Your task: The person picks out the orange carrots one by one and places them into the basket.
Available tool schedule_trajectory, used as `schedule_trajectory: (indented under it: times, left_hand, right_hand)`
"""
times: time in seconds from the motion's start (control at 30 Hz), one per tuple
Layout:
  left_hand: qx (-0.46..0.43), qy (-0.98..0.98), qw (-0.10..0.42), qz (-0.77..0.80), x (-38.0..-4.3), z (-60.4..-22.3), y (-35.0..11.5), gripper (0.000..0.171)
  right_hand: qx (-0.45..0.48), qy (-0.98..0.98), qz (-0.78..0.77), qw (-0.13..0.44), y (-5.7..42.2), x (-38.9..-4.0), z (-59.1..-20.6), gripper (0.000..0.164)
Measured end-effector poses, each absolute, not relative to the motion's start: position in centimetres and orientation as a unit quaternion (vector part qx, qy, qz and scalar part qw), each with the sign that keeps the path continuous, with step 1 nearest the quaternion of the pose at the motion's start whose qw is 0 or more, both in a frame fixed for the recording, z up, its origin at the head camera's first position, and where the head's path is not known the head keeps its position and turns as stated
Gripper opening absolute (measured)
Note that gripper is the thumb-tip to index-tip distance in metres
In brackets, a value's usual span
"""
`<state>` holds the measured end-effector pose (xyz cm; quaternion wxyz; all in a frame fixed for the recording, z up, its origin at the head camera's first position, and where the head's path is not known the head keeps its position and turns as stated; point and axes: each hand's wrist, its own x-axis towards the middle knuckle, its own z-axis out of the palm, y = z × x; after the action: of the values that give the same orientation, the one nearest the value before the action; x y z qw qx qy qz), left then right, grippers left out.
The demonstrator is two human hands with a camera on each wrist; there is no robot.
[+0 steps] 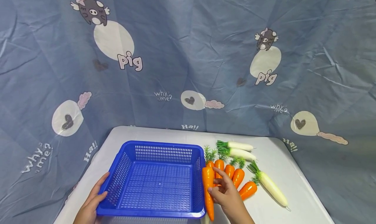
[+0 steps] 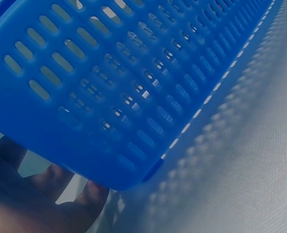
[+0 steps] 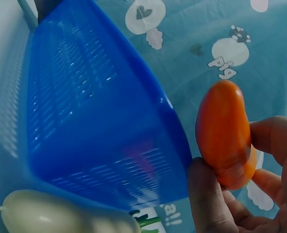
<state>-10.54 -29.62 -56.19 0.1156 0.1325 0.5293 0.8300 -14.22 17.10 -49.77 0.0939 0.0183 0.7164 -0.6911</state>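
Fingers (image 1: pixel 221 174) of the right hand (image 1: pixel 230 198) are curled round an orange carrot (image 1: pixel 208 184), the thumb on one side, holding it by the right rim of a blue basket (image 1: pixel 152 213). Whether carrot and rim touch, I cannot tell. The left hand (image 1: pixel 89 206) grips the basket's left side near its front corner, fingers bent around the edge. Five more carrots (image 1: pixel 238 177), some partly hidden, lie right of the basket. Two white radishes (image 1: pixel 240 146) lie beyond its back right corner; a third radish (image 1: pixel 273 188) lies farther right. A white table (image 1: pixel 296 198) supports the basket; a blue-grey, pig-printed cloth (image 1: pixel 205 64) hangs behind it.
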Motion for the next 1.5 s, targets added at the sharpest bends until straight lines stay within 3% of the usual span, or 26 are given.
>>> schedule_trajectory:
  times: [0.57,1.5]
  left_hand:
    - [0.157,0.502,0.123,0.842,-10.7,-56.5,-29.8,0.061]
    - [0.117,0.541,0.112,0.826,-10.5,-56.2,-29.6,0.062]
  right_hand:
    - [-0.005,0.701,-0.705,0.107,15.5,-14.7,-48.2,0.077]
    - [-0.039,0.675,-0.725,0.132,10.5,-15.8,-47.0,0.079]
